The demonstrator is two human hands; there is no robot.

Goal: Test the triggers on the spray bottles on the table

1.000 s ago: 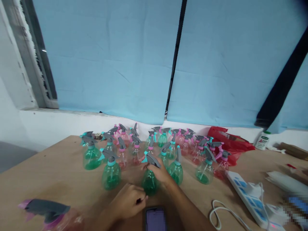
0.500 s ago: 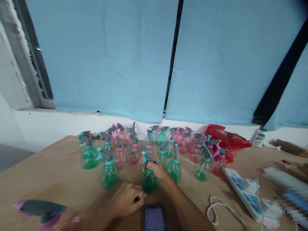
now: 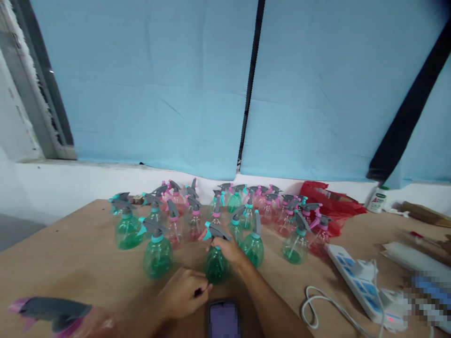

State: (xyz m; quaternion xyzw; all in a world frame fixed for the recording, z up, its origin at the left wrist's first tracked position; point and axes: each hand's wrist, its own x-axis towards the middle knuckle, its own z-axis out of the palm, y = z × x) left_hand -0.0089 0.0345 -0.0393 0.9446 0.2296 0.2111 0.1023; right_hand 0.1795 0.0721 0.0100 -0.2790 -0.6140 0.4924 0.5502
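My right hand [image 3: 228,249] is wrapped round the neck of a green spray bottle [image 3: 215,264] with a grey and teal trigger head, standing upright on the wooden table [image 3: 81,263]. My left hand [image 3: 183,293] rests on the table just in front of that bottle, fingers curled in; anything inside them is hidden. Behind stand several green and pink spray bottles [image 3: 157,251] in a cluster. A phone [image 3: 222,319] lies at the near edge between my forearms.
A pink spray bottle [image 3: 56,315] lies at the near left corner. A white power strip [image 3: 355,279] with a plug and cable sits at the right, a red plastic bag [image 3: 331,204] behind the bottles, a small white bottle [image 3: 376,199] by the wall, papers at far right.
My hands and the green bottle have stayed almost where they were; the view has drifted slightly right and down. My right hand's grip on the bottle neck is unchanged.
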